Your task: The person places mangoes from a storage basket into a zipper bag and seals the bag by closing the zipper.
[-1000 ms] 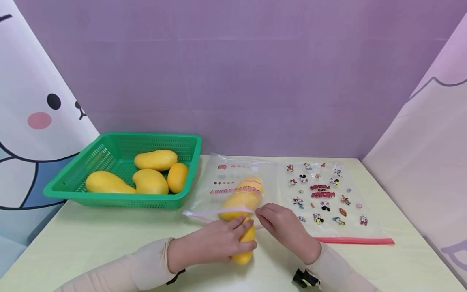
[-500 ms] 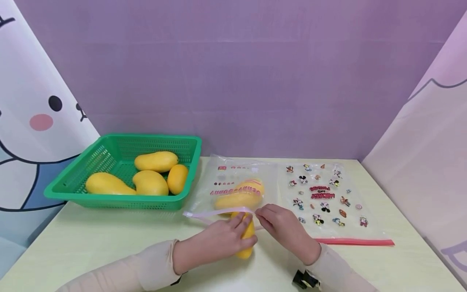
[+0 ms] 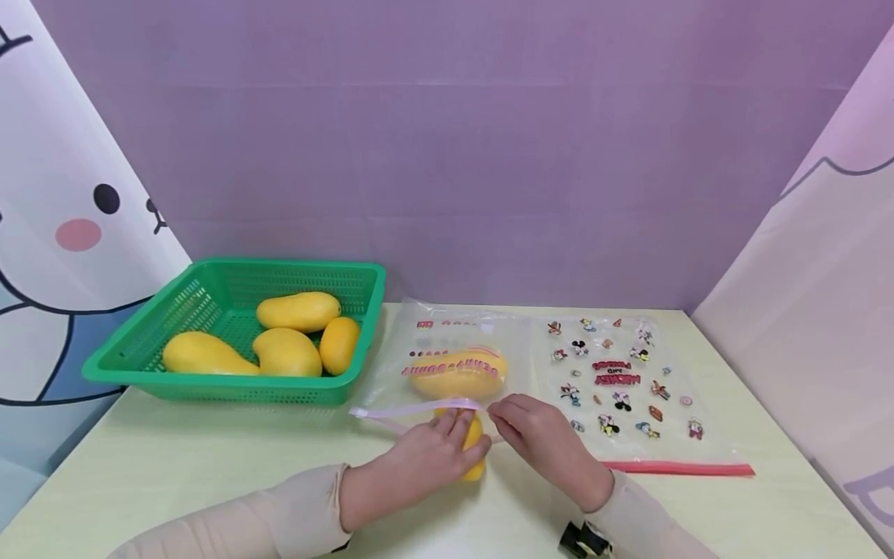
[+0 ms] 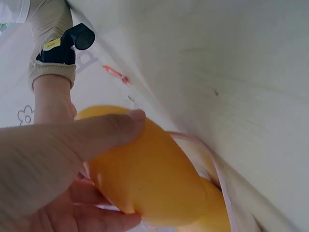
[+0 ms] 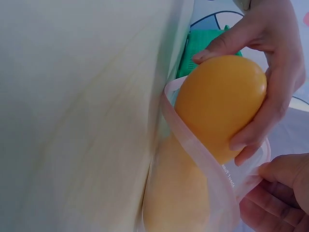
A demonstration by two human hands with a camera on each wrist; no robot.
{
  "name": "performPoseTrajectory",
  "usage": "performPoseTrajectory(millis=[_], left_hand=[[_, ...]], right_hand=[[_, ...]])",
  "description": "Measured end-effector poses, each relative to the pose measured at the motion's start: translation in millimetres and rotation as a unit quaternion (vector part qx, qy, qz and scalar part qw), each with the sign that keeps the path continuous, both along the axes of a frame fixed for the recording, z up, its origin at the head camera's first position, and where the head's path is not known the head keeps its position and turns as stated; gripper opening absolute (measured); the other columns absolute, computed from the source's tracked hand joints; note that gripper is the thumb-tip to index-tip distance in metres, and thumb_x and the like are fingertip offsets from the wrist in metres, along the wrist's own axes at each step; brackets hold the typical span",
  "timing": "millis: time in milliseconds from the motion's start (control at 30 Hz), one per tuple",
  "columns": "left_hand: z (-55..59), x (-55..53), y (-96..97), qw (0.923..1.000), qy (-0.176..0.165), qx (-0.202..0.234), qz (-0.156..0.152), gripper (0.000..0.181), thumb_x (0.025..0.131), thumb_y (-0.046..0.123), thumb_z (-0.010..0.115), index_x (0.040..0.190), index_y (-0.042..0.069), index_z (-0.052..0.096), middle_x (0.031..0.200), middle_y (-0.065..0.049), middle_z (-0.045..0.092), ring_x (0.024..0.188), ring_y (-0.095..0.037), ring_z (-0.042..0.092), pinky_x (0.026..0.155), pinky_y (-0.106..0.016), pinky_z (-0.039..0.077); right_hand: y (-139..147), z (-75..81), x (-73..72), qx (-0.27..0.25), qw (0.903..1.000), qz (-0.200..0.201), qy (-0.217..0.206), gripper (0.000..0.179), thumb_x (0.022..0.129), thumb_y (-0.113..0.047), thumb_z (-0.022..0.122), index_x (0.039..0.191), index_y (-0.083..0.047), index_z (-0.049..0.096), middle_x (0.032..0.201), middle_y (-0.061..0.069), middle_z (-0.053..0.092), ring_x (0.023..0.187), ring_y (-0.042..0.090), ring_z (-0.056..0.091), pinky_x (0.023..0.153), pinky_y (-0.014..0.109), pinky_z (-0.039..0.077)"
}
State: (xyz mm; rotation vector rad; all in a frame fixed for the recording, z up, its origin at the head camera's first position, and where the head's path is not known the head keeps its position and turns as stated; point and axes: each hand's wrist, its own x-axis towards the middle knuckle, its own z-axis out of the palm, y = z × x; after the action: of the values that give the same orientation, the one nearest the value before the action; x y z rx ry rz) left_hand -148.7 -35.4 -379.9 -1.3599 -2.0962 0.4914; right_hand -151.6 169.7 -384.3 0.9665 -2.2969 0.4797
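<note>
My left hand grips a yellow mango, thumb on one side and fingers on the other. The mango's far end is inside the mouth of a clear zip bag with pink print. Between thumb and fingers my right hand pinches the bag's pale pink rim, and the mouth gapes around the mango. A second mango lies crosswise inside the bag, seen through the plastic. In the right wrist view the held mango sits at the opening, with the other one beyond it.
A green basket at the left holds several mangoes. Flat on the table, right of the first bag, lies another clear zip bag with cartoon prints and a red zip edge. A purple cloth wall stands behind.
My left hand has moved forward, pushing its mango farther into the bag. The mango inside has turned from slanting to lying crosswise. My right hand keeps its place at the rim.
</note>
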Motion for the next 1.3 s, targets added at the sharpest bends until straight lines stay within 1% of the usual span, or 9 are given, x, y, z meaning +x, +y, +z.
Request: performPoseTrajectory(millis=[233,300,400,500,600,733,933,1133,1300], left_hand=[[-12.7,-1.0,3.8,0.9976,0.049,0.049,0.012,0.028,0.083,0.021,0.068,0.109,0.016,0.058,0.104,-0.01,0.067,0.087,-0.02,0.067,0.069,-0.023,0.055],[-15.6,-1.8,5.1,0.9962,0.063,0.058,0.016,0.024,0.086,0.02,0.064,0.108,0.016,0.057,0.102,-0.01,0.066,0.085,-0.02,0.066,0.068,-0.022,0.054],[-18.5,-3.0,8.1,0.9936,0.079,0.076,0.026,0.016,0.09,0.012,0.052,0.105,0.014,0.056,0.098,-0.011,0.064,0.08,-0.019,0.063,0.065,-0.021,0.053],[-19.8,-3.6,10.7,0.9915,0.089,0.082,0.047,0.017,0.092,0.008,0.043,0.102,0.013,0.056,0.093,-0.01,0.061,0.075,-0.018,0.059,0.061,-0.02,0.051],[-21.6,-3.4,12.1,0.9897,0.094,0.082,0.071,0.017,0.091,0.01,0.044,0.103,0.015,0.056,0.09,-0.01,0.059,0.074,-0.018,0.057,0.06,-0.02,0.05],[-24.7,-3.0,14.1,0.9866,0.102,0.078,0.1,0.018,0.088,0.018,0.05,0.106,0.017,0.056,0.092,-0.012,0.06,0.079,-0.021,0.06,0.06,-0.021,0.05],[-26.5,-3.3,17.9,0.9828,0.111,0.053,0.138,0.023,0.089,0.023,0.049,0.111,0.018,0.055,0.102,-0.012,0.062,0.085,-0.021,0.061,0.063,-0.023,0.05],[-23.9,-3.7,22.0,0.9805,0.09,0.015,0.174,0.025,0.092,0.021,0.046,0.116,0.015,0.052,0.114,-0.014,0.062,0.097,-0.024,0.063,0.073,-0.024,0.053],[-20.9,-6.2,23.9,0.977,0.078,-0.007,0.198,0.027,0.093,0.025,0.05,0.119,0.016,0.054,0.117,-0.013,0.062,0.101,-0.025,0.063,0.075,-0.026,0.054]], right_hand=[[0.4,-1.1,-0.6,-0.004,1.0,0.007,0.004,0.022,0.068,0.005,0.078,0.086,-0.006,0.069,0.08,-0.001,0.066,0.07,0.009,0.061,0.063,0.021,0.051],[0.4,-0.9,-1.1,-0.007,0.9999,0.009,0.007,0.023,0.067,0.005,0.078,0.086,-0.006,0.069,0.081,0.0,0.066,0.07,0.01,0.061,0.063,0.021,0.051],[0.6,-0.1,-1.6,-0.009,0.9998,0.011,0.01,0.024,0.066,0.006,0.078,0.086,-0.005,0.069,0.081,0.0,0.067,0.07,0.01,0.061,0.063,0.021,0.052],[0.5,0.6,-1.8,-0.009,0.9998,0.01,0.013,0.025,0.066,0.007,0.078,0.087,-0.005,0.069,0.081,0.001,0.067,0.07,0.011,0.062,0.063,0.021,0.052],[0.3,0.8,-1.5,-0.01,0.9998,0.009,0.013,0.024,0.066,0.006,0.078,0.087,-0.004,0.069,0.081,0.001,0.067,0.07,0.011,0.062,0.063,0.021,0.052],[0.1,0.8,-0.6,-0.006,0.9999,0.005,0.009,0.023,0.067,0.004,0.078,0.086,-0.005,0.069,0.081,0.0,0.067,0.07,0.01,0.061,0.063,0.021,0.052],[-0.5,1.3,0.2,-0.004,1.0,-0.001,0.001,0.021,0.068,0.003,0.079,0.085,-0.006,0.069,0.079,0.0,0.066,0.068,0.009,0.06,0.062,0.02,0.052],[-0.5,1.5,0.6,-0.005,1.0,-0.003,0.004,0.022,0.067,0.004,0.079,0.085,-0.005,0.069,0.079,0.0,0.067,0.068,0.009,0.06,0.062,0.02,0.051],[-0.5,1.6,0.0,-0.007,0.9999,-0.002,0.009,0.023,0.067,0.004,0.079,0.086,-0.004,0.069,0.08,0.001,0.067,0.068,0.009,0.06,0.062,0.02,0.052]])
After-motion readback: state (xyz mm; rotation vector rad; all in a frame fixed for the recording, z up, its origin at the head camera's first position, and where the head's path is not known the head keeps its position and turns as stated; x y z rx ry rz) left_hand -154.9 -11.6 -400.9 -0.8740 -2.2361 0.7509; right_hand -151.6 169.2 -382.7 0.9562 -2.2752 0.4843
